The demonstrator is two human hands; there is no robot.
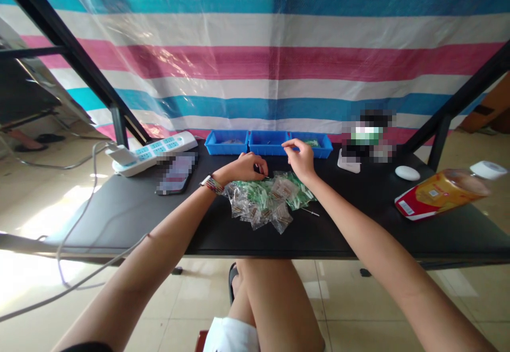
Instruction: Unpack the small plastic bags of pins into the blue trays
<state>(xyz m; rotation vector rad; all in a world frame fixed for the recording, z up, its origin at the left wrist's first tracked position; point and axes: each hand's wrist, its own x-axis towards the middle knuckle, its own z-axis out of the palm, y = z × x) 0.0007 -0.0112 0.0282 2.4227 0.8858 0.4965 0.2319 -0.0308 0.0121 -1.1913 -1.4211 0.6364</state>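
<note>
My left hand rests low over the black table, its fingers curled at the back edge of a pile of small clear packets. A thin light-coloured bit shows by its fingertips, too small to name. My right hand is raised in front of the middle blue bin, thumb and fingers pinched together; whatever they hold, if anything, is too small to make out. Green-and-white packets lie among the clear ones, some of which contain small brownish pieces. A thin white-and-metal pin lies right of the pile.
Blue bins stand in a row at the back, the right bin holding green-white bits. To the left are a power strip and a phone. To the right are a white oval object and a lying drink bottle.
</note>
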